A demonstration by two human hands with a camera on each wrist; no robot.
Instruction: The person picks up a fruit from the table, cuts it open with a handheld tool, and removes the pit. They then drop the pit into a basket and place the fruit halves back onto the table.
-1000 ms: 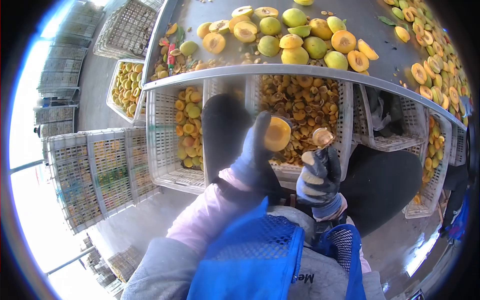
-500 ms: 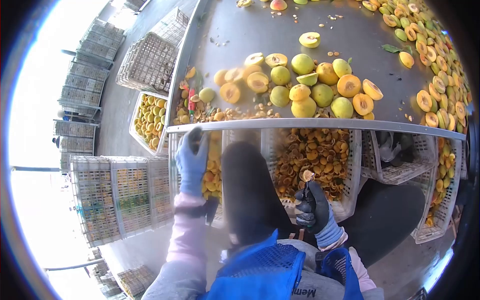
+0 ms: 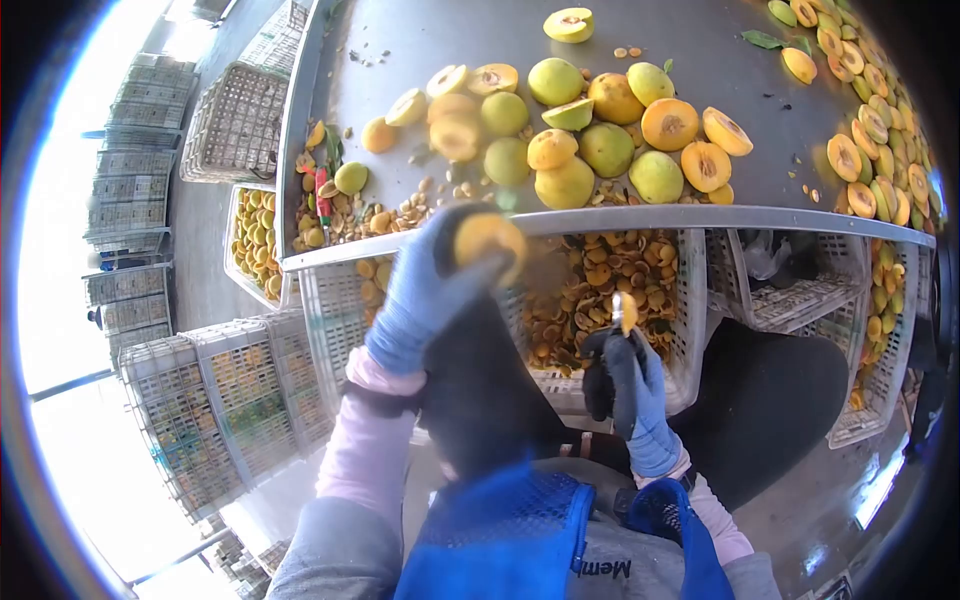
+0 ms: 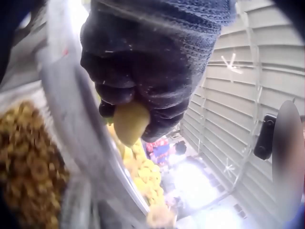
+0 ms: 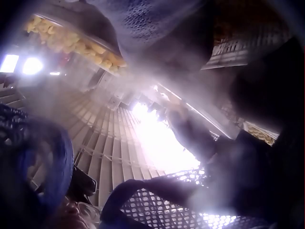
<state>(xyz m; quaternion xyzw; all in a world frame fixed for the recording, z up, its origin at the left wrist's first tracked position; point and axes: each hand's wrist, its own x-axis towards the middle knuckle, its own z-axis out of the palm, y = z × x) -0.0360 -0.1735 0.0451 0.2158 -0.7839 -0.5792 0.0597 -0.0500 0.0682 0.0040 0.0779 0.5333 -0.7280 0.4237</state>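
Observation:
My gloved left hand (image 3: 420, 275) holds a yellow-orange peach half (image 3: 490, 245) just over the table's front edge, its cut face showing in the head view. In the left wrist view, dark gloved fingers curl round the peach half (image 4: 131, 123). My gloved right hand (image 3: 632, 385) grips a small tool with a shiny metal tip (image 3: 617, 305), held upright over the crate of scraps. A bit of orange flesh (image 3: 629, 314) sits at that tip. The right wrist view is hazy, and the tool's handle is mostly hidden in the fist.
Halved and whole peaches (image 3: 605, 150) lie on the metal table (image 3: 430, 40), with a larger heap on the right. Below its edge (image 3: 620, 217) stand plastic crates, one full of brownish scraps (image 3: 655, 270). A red-handled tool (image 3: 323, 192) lies at left. Stacked crates (image 3: 215, 390) stand beyond.
My left hand went left to the crate beneath the table edge, then came back up and right with a peach half. The right hand stays over the scraps with its tool.

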